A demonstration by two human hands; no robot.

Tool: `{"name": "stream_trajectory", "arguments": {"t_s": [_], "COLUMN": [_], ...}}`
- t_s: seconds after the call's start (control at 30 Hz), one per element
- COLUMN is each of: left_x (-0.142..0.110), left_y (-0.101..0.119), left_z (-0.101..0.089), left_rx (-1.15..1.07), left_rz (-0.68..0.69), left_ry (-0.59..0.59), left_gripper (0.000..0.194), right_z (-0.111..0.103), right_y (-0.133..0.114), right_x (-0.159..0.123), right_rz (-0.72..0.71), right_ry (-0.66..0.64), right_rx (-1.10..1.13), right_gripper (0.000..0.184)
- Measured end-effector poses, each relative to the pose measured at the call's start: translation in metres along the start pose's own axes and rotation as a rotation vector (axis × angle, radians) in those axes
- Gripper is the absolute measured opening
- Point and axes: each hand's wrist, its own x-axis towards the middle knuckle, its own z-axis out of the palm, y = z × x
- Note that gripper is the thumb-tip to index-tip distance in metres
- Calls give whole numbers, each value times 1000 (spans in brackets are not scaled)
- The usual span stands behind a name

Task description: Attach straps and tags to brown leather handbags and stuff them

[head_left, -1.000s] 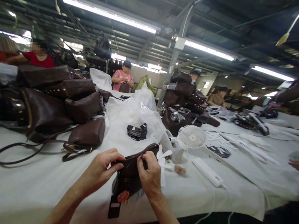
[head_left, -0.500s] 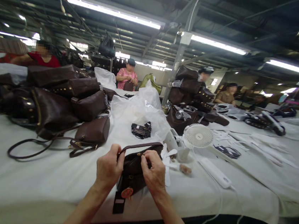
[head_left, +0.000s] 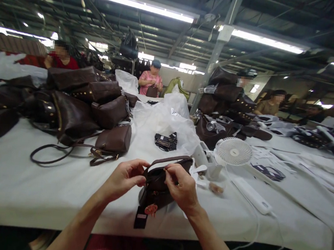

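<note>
A small dark brown handbag stands on the white-covered table in front of me, its top partly open. My right hand is closed in a pinch at the top opening, on a small gold zipper pull. My left hand is at the bag's left end, thumb and fingers apart beside the brown strap. The strap arches over the opening. From the bag's front hang an orange-red round charm and a black tag.
Brown bags are heaped on the left, near a smaller bag with a looped strap. Black tags lie before crumpled clear plastic. A white fan and power strip are on the right. Several people work beyond.
My left hand has loosened from the strap, its fingers now spread apart. My right hand still pinches at the bag's opening. The whole view has shifted, so things appear further right.
</note>
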Motion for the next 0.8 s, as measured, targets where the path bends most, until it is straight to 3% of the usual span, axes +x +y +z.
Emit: {"name": "stream_trajectory", "arguments": {"t_s": [0.1,0.17,0.27,0.37,0.53,0.67,0.8], "left_x": [1,3,7,10,11,11,13], "left_y": [-1,-6,-19,-33,-39,-33,-31], "left_z": [9,20,39,55,57,48,48], "left_rx": [165,214,97,-43,10,-86,-134], "left_rz": [130,211,224,197,234,227,233], "left_ry": [123,253,434,544,590,526,544], "left_gripper": [3,5,7,8,4,4,8], "right_z": [-8,-15,-20,-17,-3,-1,-4], "right_y": [-1,-5,-13,-23,-33,-39,-45], "right_x": [6,12,17,18,16,21,33], "right_rz": [-86,-147,-129,-1,99,283,401], "right_ry": [-177,-297,-394,-377,-309,-313,-338], "right_rx": [8,-7,-58,-131,-282,-246,-207], "right_gripper": [28,33,23,12,16,15,20]}}
